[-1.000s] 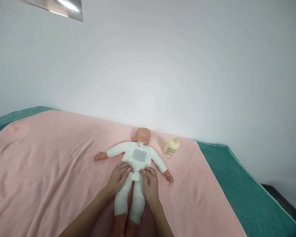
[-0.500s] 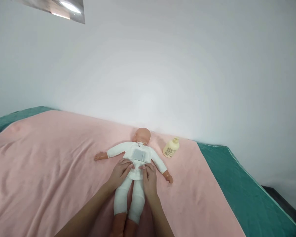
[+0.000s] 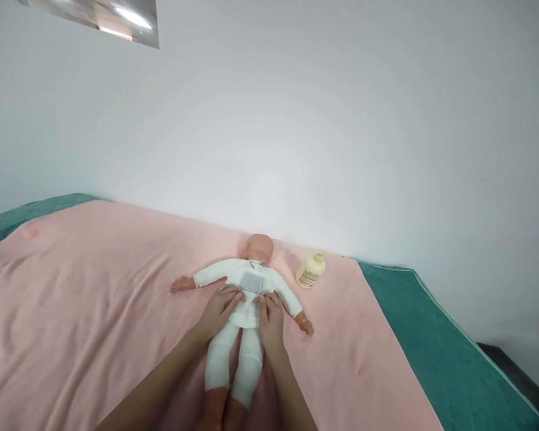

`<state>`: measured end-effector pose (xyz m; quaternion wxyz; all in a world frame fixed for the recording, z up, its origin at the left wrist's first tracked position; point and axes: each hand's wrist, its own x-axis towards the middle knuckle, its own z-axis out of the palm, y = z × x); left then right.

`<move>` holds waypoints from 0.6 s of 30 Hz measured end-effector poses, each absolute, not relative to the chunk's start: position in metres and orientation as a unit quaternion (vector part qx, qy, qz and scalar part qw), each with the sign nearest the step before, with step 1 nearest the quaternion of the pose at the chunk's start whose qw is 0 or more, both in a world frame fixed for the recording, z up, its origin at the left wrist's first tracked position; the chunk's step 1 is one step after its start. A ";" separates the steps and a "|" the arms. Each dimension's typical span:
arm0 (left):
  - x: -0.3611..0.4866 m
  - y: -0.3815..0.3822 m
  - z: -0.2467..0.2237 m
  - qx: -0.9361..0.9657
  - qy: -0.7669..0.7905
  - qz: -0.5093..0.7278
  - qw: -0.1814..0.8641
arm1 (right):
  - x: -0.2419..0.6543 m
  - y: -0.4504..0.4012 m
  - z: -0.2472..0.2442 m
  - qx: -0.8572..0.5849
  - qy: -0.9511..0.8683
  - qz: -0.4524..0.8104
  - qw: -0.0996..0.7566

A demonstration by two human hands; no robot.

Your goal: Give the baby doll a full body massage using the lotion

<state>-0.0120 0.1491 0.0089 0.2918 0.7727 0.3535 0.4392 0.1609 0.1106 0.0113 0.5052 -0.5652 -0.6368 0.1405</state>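
A doll (image 3: 244,316) in white cloth lies stretched out on the pink blanket, head away from me, arms spread, with no face showing. A grey rectangular panel (image 3: 252,282) sits on its upper torso. My left hand (image 3: 219,308) is at the left side of the doll's waist, fingers closed around the cloth and thumb pressed on top. On the opposite side, my right hand (image 3: 272,316) grips the waist the same way, its thumb pointing inward. Both thumbs rest just below the panel. Some fingertips are hidden.
Right of the doll's head stands a pale yellow bottle (image 3: 310,272) with printed text. The pink blanket (image 3: 94,287) lies over a green sheet (image 3: 431,329). Behind rises a white wall (image 3: 269,120), with a shiny reflective panel (image 3: 117,18) at upper left.
Both thumbs have slid slightly up the doll's torso, closer to the grey panel. The doll and the bottle stay in place; the view has shifted a little.
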 end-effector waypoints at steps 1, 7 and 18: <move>-0.011 0.150 0.009 0.775 0.355 0.435 0.290 | 0.161 0.112 0.011 -0.565 -0.638 0.135 0.506; -0.008 0.155 0.006 0.781 0.374 0.411 0.285 | 0.159 0.114 0.001 -0.581 -0.640 0.139 0.483; -0.009 0.158 0.008 0.776 0.375 0.431 0.268 | 0.160 0.118 0.009 -0.573 -0.637 0.139 0.497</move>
